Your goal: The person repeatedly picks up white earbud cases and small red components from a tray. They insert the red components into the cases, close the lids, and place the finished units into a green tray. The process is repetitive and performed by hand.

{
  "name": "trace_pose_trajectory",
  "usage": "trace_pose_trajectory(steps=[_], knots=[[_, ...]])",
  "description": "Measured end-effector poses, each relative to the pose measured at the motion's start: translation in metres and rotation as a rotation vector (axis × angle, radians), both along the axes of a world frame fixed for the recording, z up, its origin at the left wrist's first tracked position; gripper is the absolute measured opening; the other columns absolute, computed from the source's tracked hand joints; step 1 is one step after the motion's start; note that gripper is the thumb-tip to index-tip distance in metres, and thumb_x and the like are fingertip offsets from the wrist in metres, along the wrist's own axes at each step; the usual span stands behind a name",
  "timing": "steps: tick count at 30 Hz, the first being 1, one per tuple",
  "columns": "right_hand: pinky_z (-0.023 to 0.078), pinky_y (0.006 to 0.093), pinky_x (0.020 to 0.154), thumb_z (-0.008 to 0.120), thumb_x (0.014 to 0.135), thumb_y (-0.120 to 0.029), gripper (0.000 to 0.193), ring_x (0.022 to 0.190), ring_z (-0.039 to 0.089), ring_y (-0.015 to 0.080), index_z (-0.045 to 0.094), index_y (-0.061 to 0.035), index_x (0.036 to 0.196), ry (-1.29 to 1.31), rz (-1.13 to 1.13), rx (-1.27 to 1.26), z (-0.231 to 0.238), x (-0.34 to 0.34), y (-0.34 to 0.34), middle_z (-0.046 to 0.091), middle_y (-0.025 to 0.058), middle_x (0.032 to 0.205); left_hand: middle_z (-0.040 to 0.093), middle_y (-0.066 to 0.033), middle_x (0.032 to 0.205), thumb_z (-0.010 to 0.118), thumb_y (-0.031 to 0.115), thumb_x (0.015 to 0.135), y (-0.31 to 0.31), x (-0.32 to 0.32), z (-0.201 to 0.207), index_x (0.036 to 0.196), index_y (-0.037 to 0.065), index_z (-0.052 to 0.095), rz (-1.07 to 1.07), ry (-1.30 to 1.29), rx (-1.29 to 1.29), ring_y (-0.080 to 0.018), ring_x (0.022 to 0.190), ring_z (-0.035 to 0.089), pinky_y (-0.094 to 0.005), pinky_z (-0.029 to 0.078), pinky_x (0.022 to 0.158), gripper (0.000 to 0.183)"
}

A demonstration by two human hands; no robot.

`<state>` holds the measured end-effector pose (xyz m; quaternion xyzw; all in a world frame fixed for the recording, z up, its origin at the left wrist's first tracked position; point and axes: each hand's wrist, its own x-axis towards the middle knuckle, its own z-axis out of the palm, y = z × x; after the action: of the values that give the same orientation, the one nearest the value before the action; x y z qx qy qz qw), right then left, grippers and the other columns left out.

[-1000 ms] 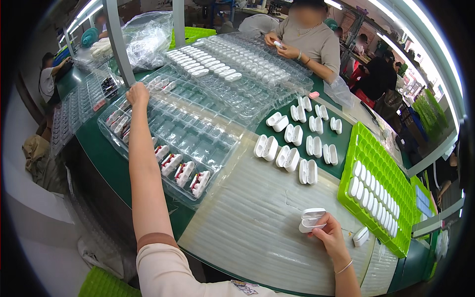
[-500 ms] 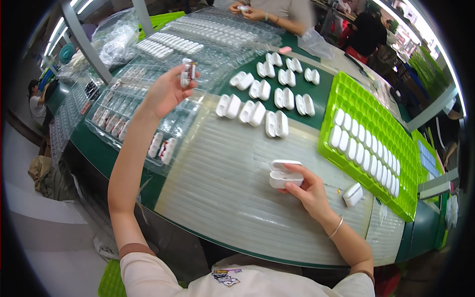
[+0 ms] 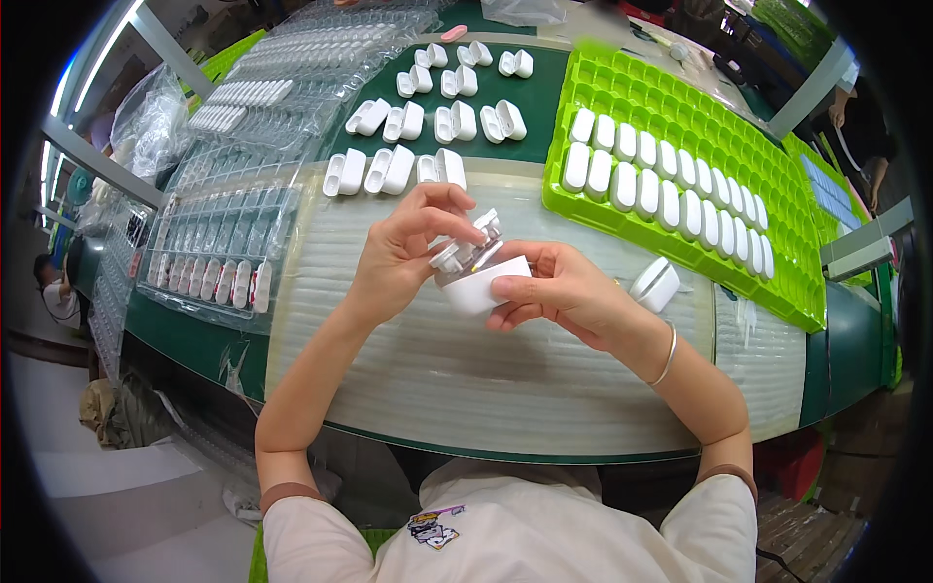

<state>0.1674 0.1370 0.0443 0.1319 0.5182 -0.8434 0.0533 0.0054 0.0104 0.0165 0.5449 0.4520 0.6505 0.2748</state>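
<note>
Over the middle of the mat, my right hand point(image 3: 583, 296) grips a white earbud charging case point(image 3: 483, 290) between thumb and fingers. My left hand point(image 3: 398, 257) is closed on a small white inner insert point(image 3: 452, 255) with metallic and dark parts. The insert is tilted at the mouth of the case; how deep it sits is hidden by my fingers. Beyond my hands, several open white cases point(image 3: 455, 122) stand in rows. Another white case point(image 3: 655, 284) lies on the mat to the right of my right hand.
At the right is a green compartment tray point(image 3: 680, 107) part filled with closed white cases point(image 3: 645, 194). A clear plastic tray point(image 3: 209, 209) at the left holds several inserts point(image 3: 225, 282). Stacked clear trays with white parts point(image 3: 243, 92) stand behind it. A grey post point(image 3: 102, 160) rises at the left.
My left hand has come from the clear tray to the case, bringing the insert. My right hand has raised and turned the case. The view has shifted.
</note>
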Motion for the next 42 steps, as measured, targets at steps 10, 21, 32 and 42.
trace_pose_trajectory(steps=[10,21,32,42], knots=[[0.051,0.024,0.065,0.065,0.08,-0.013,0.038,0.073,0.063,0.0122,0.053,0.003,0.112,0.103,-0.161,0.302,-0.007,-0.001,-0.011,0.064,0.0092,0.087,0.061,-0.0074,0.1,0.063,-0.005,0.07,-0.011,0.017,0.007,0.102,0.003,0.063,0.288,0.019,-0.086,-0.0179,0.1,0.055,-0.0295,0.043,0.086,0.032],[0.052,0.0298,0.058,0.07,0.064,0.005,0.054,0.071,0.064,0.0198,0.055,-0.0122,0.114,0.609,-0.398,1.311,-0.011,0.004,-0.019,0.064,0.0099,0.09,0.065,-0.0111,0.087,0.073,-0.002,0.062,-0.019,0.033,0.016,0.083,0.004,0.062,0.566,0.661,0.269,-0.0239,0.077,0.063,-0.0289,0.051,0.062,0.024],[0.047,0.0345,0.081,0.081,0.058,-0.014,0.099,0.099,0.056,0.0254,0.022,-0.0089,0.137,0.645,0.076,0.712,0.006,0.005,-0.008,0.045,0.0136,0.122,0.066,-0.0121,0.09,0.07,0.002,0.063,-0.028,0.031,0.015,0.082,0.005,0.061,0.276,0.767,0.445,-0.0253,0.077,0.065,-0.0301,0.055,0.063,0.022],[0.042,0.034,0.09,0.086,0.045,-0.045,0.12,0.113,0.048,0.0214,0.023,-0.0023,0.137,0.683,0.231,0.746,0.003,0.003,-0.001,0.024,0.0137,0.143,0.065,-0.0159,0.09,0.072,0.002,0.066,-0.03,0.037,0.01,0.083,0.003,0.062,0.178,0.591,0.391,-0.0268,0.076,0.064,-0.031,0.054,0.06,0.02]])
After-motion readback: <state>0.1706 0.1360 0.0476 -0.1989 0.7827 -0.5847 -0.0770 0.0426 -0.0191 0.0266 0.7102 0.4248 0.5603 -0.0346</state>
